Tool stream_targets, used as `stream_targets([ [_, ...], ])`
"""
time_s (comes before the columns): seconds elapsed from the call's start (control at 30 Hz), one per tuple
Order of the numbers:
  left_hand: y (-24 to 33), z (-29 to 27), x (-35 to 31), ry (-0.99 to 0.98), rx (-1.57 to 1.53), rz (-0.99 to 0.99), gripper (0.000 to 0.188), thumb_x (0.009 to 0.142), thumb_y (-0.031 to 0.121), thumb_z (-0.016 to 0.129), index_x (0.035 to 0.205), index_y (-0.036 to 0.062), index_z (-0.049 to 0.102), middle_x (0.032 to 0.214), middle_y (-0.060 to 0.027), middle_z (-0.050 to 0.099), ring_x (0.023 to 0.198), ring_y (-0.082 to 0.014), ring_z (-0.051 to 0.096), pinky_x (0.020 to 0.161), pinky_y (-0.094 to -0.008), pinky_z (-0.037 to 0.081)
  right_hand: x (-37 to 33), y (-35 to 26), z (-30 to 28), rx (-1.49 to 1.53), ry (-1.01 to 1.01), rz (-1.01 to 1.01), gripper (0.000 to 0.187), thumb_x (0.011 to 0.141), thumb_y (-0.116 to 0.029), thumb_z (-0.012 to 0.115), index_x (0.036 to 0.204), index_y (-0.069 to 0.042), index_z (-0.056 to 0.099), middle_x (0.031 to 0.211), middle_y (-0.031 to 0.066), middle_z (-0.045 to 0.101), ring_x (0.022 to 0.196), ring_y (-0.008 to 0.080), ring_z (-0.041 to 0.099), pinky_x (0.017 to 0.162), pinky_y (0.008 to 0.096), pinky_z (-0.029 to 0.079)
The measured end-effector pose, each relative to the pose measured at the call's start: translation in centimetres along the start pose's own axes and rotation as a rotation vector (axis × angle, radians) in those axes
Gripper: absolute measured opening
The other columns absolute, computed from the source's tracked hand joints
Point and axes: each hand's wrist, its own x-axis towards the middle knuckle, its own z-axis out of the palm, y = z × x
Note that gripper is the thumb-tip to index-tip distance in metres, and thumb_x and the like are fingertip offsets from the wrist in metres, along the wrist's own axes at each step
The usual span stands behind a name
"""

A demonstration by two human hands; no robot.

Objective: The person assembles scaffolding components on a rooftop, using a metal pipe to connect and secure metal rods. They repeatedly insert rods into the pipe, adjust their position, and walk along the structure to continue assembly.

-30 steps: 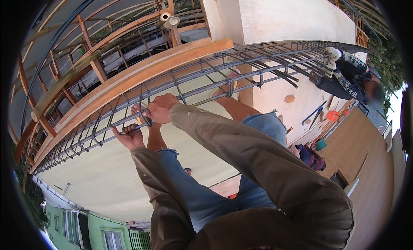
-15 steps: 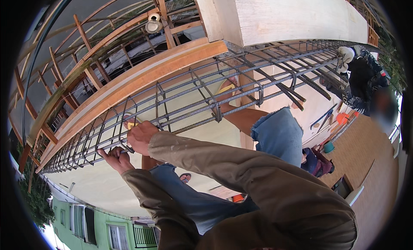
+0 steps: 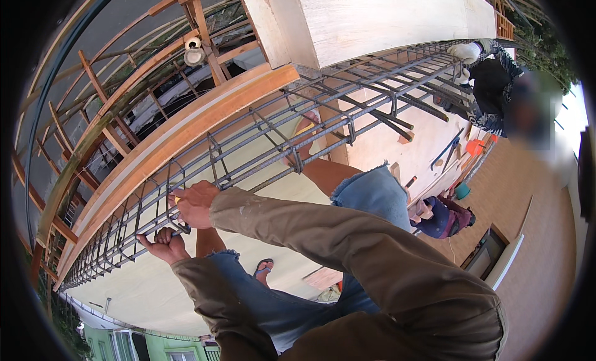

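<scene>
A long cage of steel rebar [image 3: 251,165], with stirrups around its lengthwise bars, runs diagonally from lower left to upper right. My left hand [image 3: 165,245] is at its near lower edge, fingers curled on a bar and one digit stretched out to the left. Just above and to the right, my right hand [image 3: 196,204] is closed next to a stirrup [image 3: 168,186]; what lies inside its fingers is hidden. A short dark metal piece shows between the two hands, too small to name. My brown-sleeved right arm crosses the middle of the view.
Wooden boards [image 3: 186,134] border the cage's far side, with timber framing [image 3: 93,112] beyond. Loose bar ends [image 3: 406,126] jut out at right. A co-worker's gloved hand [image 3: 464,52] is at the cage's far end. Another person [image 3: 444,217] is lower down, near a teal bucket [image 3: 462,190].
The whole view has shifted, so the cage and co-worker appear farther left. Both hands stay at the same stretch of cage; my right hand has turned slightly. A sandalled foot below shows more fully.
</scene>
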Motion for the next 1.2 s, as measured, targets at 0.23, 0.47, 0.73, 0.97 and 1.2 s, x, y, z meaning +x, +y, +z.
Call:
stream_targets([
  [0.23,0.4,-1.9,3.3,0.067,0.131,-0.031,0.037,0.088,0.055,0.07,0.114,0.032,0.059,0.06,0.0032,0.025,0.047,-0.0108,0.022,0.046,-0.0258,0.019,0.7,-0.3,2.1,-0.029,-0.062,-0.043,0.023,0.085,-0.014,0.052,0.095,0.001,0.067,0.106,0.0153,0.065,0.106,0.0243,0.061,0.084,0.0382,0.05],
  [0.47,0.0,0.1,2.8,0.096,0.303,-0.054,0.068,0.078,0.068,0.069,0.093,0.0035,0.055,0.051,0.0032,0.028,0.049,-0.0122,0.031,0.059,-0.028,0.035,1.4,-0.2,1.6,-0.039,-0.131,-0.05,0.027,0.09,-0.029,0.057,0.109,-0.017,0.073,0.11,0.0052,0.07,0.107,0.0224,0.065,0.097,0.0558,0.037],
  [0.73,2.5,-1.3,6.8,0.152,0.494,-0.022,0.077,0.065,0.07,0.079,0.093,0.0013,0.058,0.097,-0.0093,0.063,0.096,-0.0226,0.062,0.089,-0.0389,0.053,-0.4,-0.3,-0.9,-0.121,0.08,-0.143,0.03,0.09,-0.028,0.056,0.112,-0.012,0.069,0.111,0.006,0.067,0.105,0.0233,0.063,0.096,0.0527,0.038],
  [0.97,4.6,-4.3,9.6,0.106,0.496,-0.173,0.114,0.063,0.073,0.077,0.132,-0.0099,0.041,0.133,-0.0145,0.053,0.121,-0.0288,0.054,0.109,-0.0432,0.044,-1.6,-0.5,-1.1,-0.148,0.188,-0.187,0.033,0.09,-0.028,0.054,0.114,-0.009,0.066,0.111,0.0067,0.065,0.104,0.0241,0.06,0.095,0.0499,0.038],
  [1.2,5.9,-4.7,11.2,-0.012,0.638,-0.188,0.126,0.066,0.084,0.064,0.15,-0.0018,0.027,0.148,-0.0154,0.041,0.13,-0.03,0.047,0.112,-0.0446,0.037,-1.7,-0.3,-1.7,-0.178,0.34,-0.17,0.036,0.091,-0.027,0.053,0.117,-0.005,0.062,0.111,0.0073,0.063,0.102,0.0249,0.058,0.094,0.0471,0.039],
])
